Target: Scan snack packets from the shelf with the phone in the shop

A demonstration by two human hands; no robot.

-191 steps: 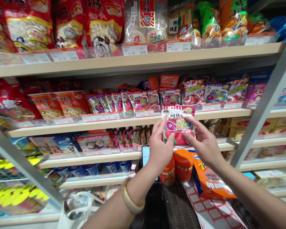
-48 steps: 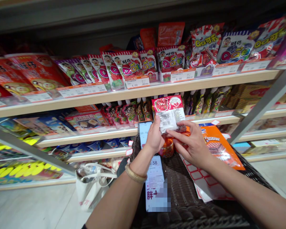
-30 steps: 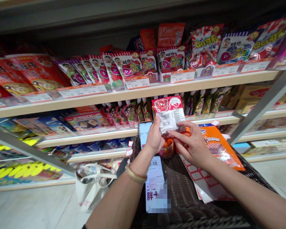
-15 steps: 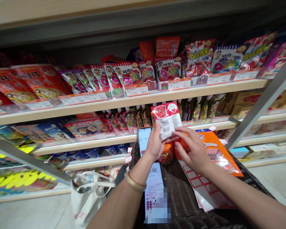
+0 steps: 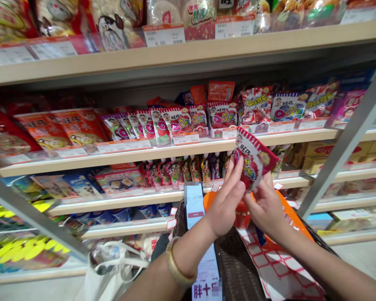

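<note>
A small candy packet (image 5: 250, 164) with a red-and-white striped edge is held tilted above the basket, its printed front showing. My right hand (image 5: 267, 209) pinches the packet at its lower right edge. Against the left side of the packet my left hand (image 5: 224, 205) lies with its fingers stretched out flat, touching it. Below the hands are a jar with an orange lid (image 5: 209, 200) and an orange snack bag (image 5: 296, 221), both partly covered by my hands and arms.
A dark wicker basket (image 5: 235, 261) carries two phones, one the upper phone (image 5: 194, 209), and white label sheets with red outlines (image 5: 278, 267). Shelves of snacks (image 5: 138, 159) stand ahead, with a slanted metal post (image 5: 341, 142) on the right. A white tote bag (image 5: 105, 267) sits lower left.
The packet has turned from its white printed back to its front and shifted right and up. My right hand has taken hold of it; my left fingers have straightened. The view has tilted upward.
</note>
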